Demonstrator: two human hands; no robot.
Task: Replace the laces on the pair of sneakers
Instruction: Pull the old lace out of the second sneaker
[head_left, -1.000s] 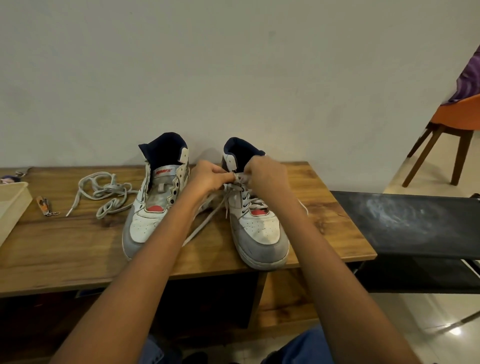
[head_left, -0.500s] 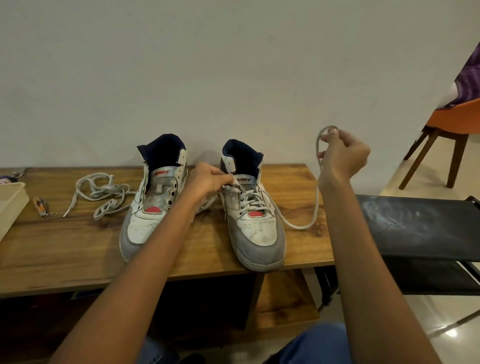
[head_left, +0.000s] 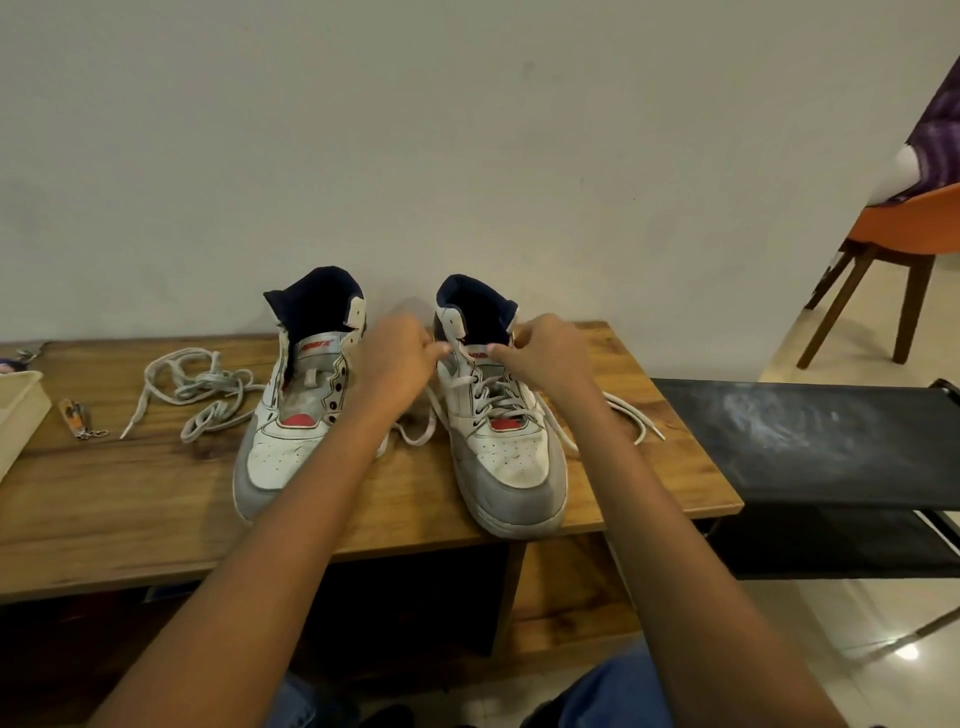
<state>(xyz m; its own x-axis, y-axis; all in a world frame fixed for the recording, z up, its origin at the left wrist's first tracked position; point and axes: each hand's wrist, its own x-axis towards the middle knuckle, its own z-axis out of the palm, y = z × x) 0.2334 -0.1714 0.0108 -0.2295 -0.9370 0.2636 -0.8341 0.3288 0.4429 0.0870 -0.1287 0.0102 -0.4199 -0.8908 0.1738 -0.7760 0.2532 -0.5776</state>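
I am partway through lacing the right sneaker (head_left: 506, 431), which stands just right of centre on the table (head_left: 104, 499), toe toward me. Its lace (head_left: 488, 395) already crosses through the lower eyelets, and both my hands are up at the top of the tongue. My left hand (head_left: 395, 358) has its fingers curled in, thumb and forefinger pinching the lace just at the shoe's upper left eyelets; my right hand (head_left: 545, 358) does the same on the other side, fingertips pinched narrow on the lace near the collar. One free end trails down between the two shoes, the other runs out across the wood to the right of the frame. The left sneaker (head_left: 296, 410), just beside it at centre left, has bare eyelets and an open tongue, so by my reckoning that shoe is yet to be done. A loose lace (head_left: 197, 389) lies in a tangle at the left of the table, well apart from my hands; I cannot tell whether it is an old one or the one waiting to go in. Farther left sit a small clipper (head_left: 78, 415) and the corner of a tray (head_left: 21, 410). Next, I judge, I must feed each end through the topmost holes, pull the slack even on both sides without twisting the flat lace, then turn to the other shoe.
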